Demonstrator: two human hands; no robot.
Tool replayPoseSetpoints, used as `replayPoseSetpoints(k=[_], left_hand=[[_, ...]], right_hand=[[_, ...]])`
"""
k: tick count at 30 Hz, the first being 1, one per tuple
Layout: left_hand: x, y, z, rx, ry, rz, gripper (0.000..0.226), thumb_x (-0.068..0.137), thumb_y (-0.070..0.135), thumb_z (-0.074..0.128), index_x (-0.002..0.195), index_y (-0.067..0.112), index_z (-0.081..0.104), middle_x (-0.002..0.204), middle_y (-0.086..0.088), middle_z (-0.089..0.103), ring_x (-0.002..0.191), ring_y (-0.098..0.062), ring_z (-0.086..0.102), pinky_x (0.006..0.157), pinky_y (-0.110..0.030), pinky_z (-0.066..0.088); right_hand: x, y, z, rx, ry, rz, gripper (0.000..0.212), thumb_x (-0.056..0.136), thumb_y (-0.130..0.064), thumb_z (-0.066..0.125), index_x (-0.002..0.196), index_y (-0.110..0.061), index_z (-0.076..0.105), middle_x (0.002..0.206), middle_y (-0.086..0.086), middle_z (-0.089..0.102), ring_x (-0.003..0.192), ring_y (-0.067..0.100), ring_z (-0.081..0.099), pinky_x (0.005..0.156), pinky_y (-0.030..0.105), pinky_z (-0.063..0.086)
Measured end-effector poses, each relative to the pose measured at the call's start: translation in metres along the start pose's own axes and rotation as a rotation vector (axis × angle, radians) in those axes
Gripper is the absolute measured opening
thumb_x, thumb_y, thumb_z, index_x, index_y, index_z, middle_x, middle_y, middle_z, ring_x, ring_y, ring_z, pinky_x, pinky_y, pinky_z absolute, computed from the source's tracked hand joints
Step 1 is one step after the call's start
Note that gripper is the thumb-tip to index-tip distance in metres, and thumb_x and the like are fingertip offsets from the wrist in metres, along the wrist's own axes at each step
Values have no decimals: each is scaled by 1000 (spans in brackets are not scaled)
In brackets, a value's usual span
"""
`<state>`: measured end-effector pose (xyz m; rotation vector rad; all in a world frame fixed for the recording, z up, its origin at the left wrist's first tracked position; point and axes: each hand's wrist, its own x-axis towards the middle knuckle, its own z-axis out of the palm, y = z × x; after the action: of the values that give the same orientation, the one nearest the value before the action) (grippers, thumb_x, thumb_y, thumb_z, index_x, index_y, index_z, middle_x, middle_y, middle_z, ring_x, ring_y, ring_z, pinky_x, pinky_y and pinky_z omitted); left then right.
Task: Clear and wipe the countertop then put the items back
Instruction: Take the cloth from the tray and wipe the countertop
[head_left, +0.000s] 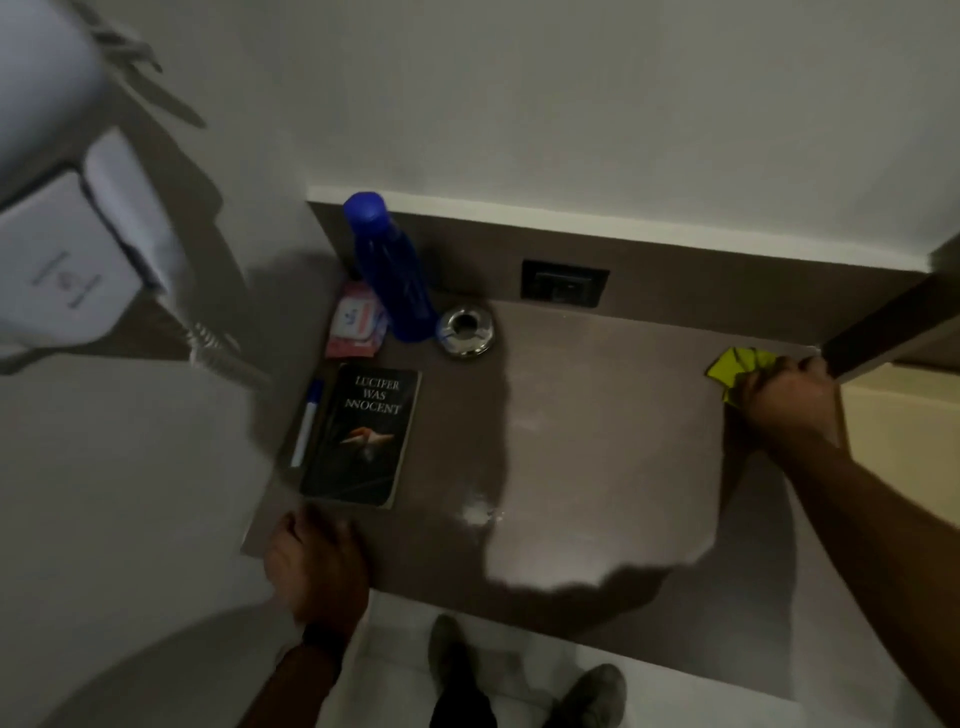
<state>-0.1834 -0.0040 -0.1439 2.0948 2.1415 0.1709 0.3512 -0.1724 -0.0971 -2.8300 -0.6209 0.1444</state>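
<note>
Head view: a yellow cloth (735, 371) is clenched in the right hand (789, 402) at the countertop (597, 415) edge, the left hand (311, 561) lies flat and empty, while book (361, 434), bottle (395, 270) and ashtray (465, 332) seemingly remain uncleared.

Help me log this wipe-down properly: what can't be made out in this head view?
- Yellow cloth: mostly covered by the right hand; its extent is unknown.
- Pink packet: print too blurred to read; the blue bottle overlaps one corner.
- Pen: markings too small.
- White wall unit: cut off by the left frame edge, motion-blurred.
- Left hand: palm down at the countertop edge; fingers' underside hidden.
</note>
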Motion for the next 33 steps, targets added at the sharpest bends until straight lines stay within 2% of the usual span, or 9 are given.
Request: replayPoseSetpoints(k=[3, 5, 7, 12, 17, 21, 26, 30, 33], left_hand=[[22, 15, 2, -113, 29, -215, 45, 99, 31, 47, 119, -7, 59, 122, -32, 56, 117, -49, 53, 101, -55, 39], [30, 27, 4, -148, 25, -385, 51, 100, 35, 28, 119, -3, 55, 124, -31, 54, 121, -46, 51, 104, -53, 36], [34, 28, 16, -131, 89, -443, 42, 100, 32, 31, 118, 3, 55, 123, -30, 54, 120, -43, 48, 101, -52, 37], [38, 13, 36, -25, 240, -369, 26, 93, 27, 49, 111, 9, 52, 113, -26, 52, 110, -39, 44, 92, -50, 40], [36, 20, 30, -63, 217, -374, 25, 93, 23, 58, 111, 7, 56, 113, -24, 53, 112, -39, 45, 97, -51, 41], [36, 21, 26, -64, 198, -382, 27, 92, 24, 57, 112, 5, 58, 115, -24, 54, 112, -41, 51, 97, -50, 40], [33, 20, 24, -101, 190, -342, 25, 97, 24, 51, 116, 8, 57, 119, -20, 52, 115, -39, 49, 100, -50, 37], [31, 18, 24, -72, 199, -293, 26, 97, 26, 49, 116, 9, 55, 121, -20, 52, 114, -40, 49, 98, -51, 39], [31, 22, 20, -57, 179, -320, 36, 98, 31, 35, 116, 6, 52, 126, -22, 53, 119, -41, 49, 98, -51, 39]], right_hand=[[11, -24, 16, -64, 1, -50, 44, 103, -20, 50, 86, 18, 66, 90, 42, 65, 98, 52, 58, 101, 50, 44], [8, -45, 24, -64, 13, -143, 52, 98, -26, 47, 76, 19, 62, 78, 43, 62, 89, 54, 60, 89, 53, 49], [2, -67, 28, -65, -50, -252, 60, 91, -37, 41, 70, 15, 62, 73, 41, 62, 77, 52, 62, 84, 52, 52], [-52, -130, 49, 5, -151, -327, 51, 96, -40, 55, 108, 9, 64, 106, 36, 62, 94, 50, 64, 82, 48, 52], [-155, -178, 78, 106, -307, -587, 56, 94, -35, 65, 133, 4, 58, 134, 26, 56, 119, 44, 58, 104, 40, 49], [-227, -189, 88, 218, -470, -672, 47, 93, -32, 68, 134, -11, 60, 134, 12, 55, 118, 33, 58, 96, 35, 52], [-256, -171, 85, 116, -629, -840, 50, 102, -38, 58, 145, -13, 55, 143, 12, 54, 121, 32, 62, 106, 36, 52], [-211, -193, 71, 196, -435, -700, 53, 100, -27, 58, 151, -18, 45, 140, 12, 53, 122, 32, 58, 101, 40, 53], [-175, -212, 61, 138, -295, -647, 48, 96, -24, 61, 143, -17, 54, 128, 14, 53, 118, 35, 55, 95, 42, 55]])
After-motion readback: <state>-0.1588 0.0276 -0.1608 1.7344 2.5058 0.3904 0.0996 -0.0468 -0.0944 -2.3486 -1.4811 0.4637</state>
